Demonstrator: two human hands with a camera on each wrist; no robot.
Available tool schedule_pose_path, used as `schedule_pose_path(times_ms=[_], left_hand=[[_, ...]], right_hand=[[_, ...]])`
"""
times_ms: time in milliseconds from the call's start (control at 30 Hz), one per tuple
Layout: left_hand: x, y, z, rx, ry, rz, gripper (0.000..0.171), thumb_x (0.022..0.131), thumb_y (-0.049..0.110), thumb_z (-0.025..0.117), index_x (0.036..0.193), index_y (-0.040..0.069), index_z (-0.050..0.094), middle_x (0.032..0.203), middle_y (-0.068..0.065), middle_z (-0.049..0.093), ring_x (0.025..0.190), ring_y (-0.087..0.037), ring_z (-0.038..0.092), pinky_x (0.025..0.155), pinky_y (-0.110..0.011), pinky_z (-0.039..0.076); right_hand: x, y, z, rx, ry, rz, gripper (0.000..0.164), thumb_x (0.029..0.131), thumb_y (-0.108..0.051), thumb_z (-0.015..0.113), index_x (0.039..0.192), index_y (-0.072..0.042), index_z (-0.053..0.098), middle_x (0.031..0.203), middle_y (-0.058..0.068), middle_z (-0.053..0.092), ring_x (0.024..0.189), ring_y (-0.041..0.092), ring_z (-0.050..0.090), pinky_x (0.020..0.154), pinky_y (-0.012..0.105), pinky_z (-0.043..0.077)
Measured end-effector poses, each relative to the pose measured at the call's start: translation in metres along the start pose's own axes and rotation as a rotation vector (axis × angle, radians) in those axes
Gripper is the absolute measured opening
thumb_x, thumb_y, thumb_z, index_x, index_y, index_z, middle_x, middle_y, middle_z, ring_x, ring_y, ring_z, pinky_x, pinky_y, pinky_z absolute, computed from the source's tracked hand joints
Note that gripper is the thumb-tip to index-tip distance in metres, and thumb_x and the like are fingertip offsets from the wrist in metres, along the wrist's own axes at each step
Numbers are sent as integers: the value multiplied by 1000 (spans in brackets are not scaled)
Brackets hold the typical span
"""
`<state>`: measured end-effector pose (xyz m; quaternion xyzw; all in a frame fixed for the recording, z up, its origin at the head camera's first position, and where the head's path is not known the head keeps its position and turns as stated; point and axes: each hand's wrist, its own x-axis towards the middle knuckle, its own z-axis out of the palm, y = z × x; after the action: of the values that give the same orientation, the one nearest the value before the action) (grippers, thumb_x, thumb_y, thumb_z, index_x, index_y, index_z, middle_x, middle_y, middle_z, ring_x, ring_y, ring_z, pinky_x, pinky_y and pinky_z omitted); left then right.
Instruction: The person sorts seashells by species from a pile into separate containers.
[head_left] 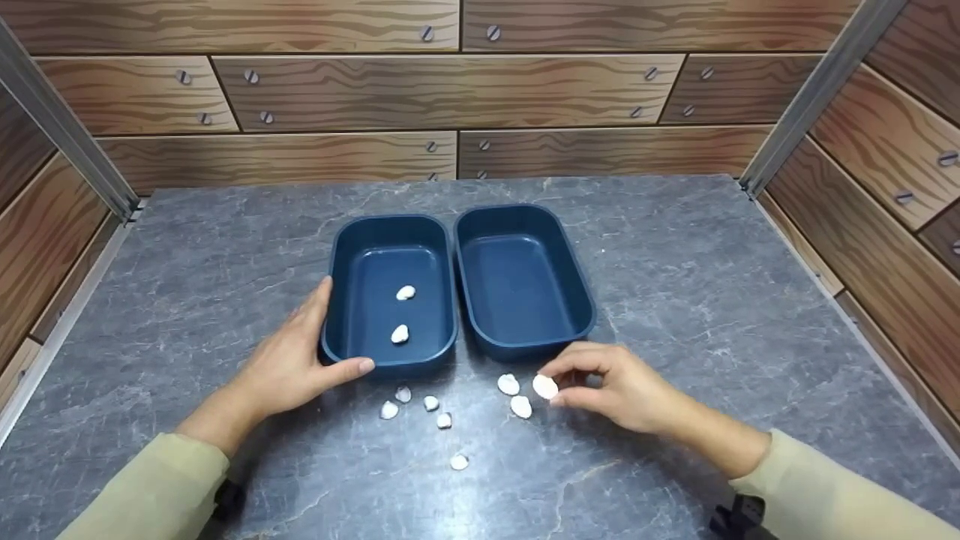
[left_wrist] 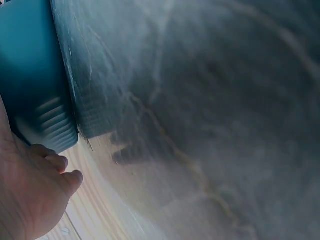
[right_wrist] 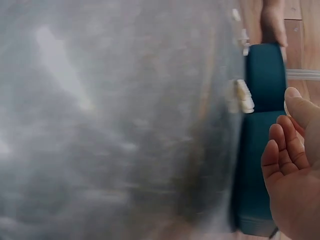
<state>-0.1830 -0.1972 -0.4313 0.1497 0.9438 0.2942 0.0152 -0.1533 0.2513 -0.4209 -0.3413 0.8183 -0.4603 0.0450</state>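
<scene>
Between thumb and fingers, my right hand (head_left: 619, 386) pinches a white seashell (head_left: 545, 387) just in front of the right blue bin (head_left: 585, 319). Two more white shells, one farther back (head_left: 508, 385) and one nearer me (head_left: 520, 407), lie left of that hand. My left hand (head_left: 289, 364) rests against the left blue bin (head_left: 390, 366), straight fingers along its outer side and thumb across the front rim corner. Inside that bin lie two white shells, a rear one (head_left: 406, 292) and a front one (head_left: 400, 334). In the right wrist view, the right hand (right_wrist: 295, 175) overlaps the bins.
Several small whitish pieces, among them a round one (head_left: 459, 461) and a squarish one (head_left: 444, 421), are scattered before the left bin. The bins stand side by side on a grey marbled table (head_left: 675, 285). Wood-patterned panels (head_left: 450, 90) enclose its back and sides.
</scene>
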Motion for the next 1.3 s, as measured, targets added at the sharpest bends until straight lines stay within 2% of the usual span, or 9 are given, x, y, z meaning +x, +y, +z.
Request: schedule_pose_path(times_ms=[167, 300, 533, 767, 967, 1167, 1300], left_hand=[[1, 1, 0, 7, -5, -7, 127, 87, 77, 70, 172, 10, 4, 176, -18, 15, 158, -46, 22, 123, -67, 23], [1, 0, 0, 5, -4, -9, 127, 87, 77, 70, 172, 10, 4, 175, -18, 16, 157, -46, 22, 123, -67, 23], [1, 0, 1, 1, 1, 2, 126, 88, 76, 71, 172, 9, 4, 175, -19, 16, 157, -46, 23, 123, -66, 23], [1, 0, 0, 4, 3, -7, 127, 87, 78, 70, 172, 10, 4, 175, -19, 16, 158, -45, 22, 122, -68, 25], [2, -1, 1, 6, 10, 13, 126, 87, 75, 71, 172, 9, 4, 175, -20, 17, 158, -44, 21, 124, -66, 22], [2, -3, 2, -4, 5, 5, 126, 88, 71, 74, 172, 13, 1, 176, -17, 16, 159, -41, 21, 123, -67, 23], [2, -3, 2, -13, -1, 2, 125, 88, 70, 75, 172, 15, 0, 176, -17, 16, 158, -41, 23, 121, -68, 27]], right_hand=[[11, -20, -11, 11, 22, -70, 28, 90, -12, 86, 117, -13, 80, 104, 0, 76, 88, 20, 68, 76, 28, 59], [26, -36, -19, 15, 39, -124, 28, 89, -9, 85, 117, -11, 80, 107, 1, 77, 90, 20, 69, 77, 27, 59], [64, -51, -27, -23, 73, -177, 27, 88, -7, 86, 114, -11, 80, 107, -1, 77, 94, 20, 68, 82, 29, 58], [106, -60, -23, -33, 92, -195, 28, 88, -8, 88, 115, -8, 81, 105, -1, 77, 93, 22, 67, 82, 29, 55], [138, -60, -11, -32, 99, -184, 26, 91, -9, 85, 117, -7, 81, 106, 0, 76, 96, 27, 67, 84, 36, 56], [167, -57, 7, -40, 105, -85, 28, 93, -17, 85, 120, -12, 81, 104, -3, 74, 96, 16, 65, 87, 36, 55], [181, -51, 23, -12, 90, -30, 29, 93, -17, 85, 122, -12, 81, 106, -1, 75, 96, 14, 65, 86, 35, 55]])
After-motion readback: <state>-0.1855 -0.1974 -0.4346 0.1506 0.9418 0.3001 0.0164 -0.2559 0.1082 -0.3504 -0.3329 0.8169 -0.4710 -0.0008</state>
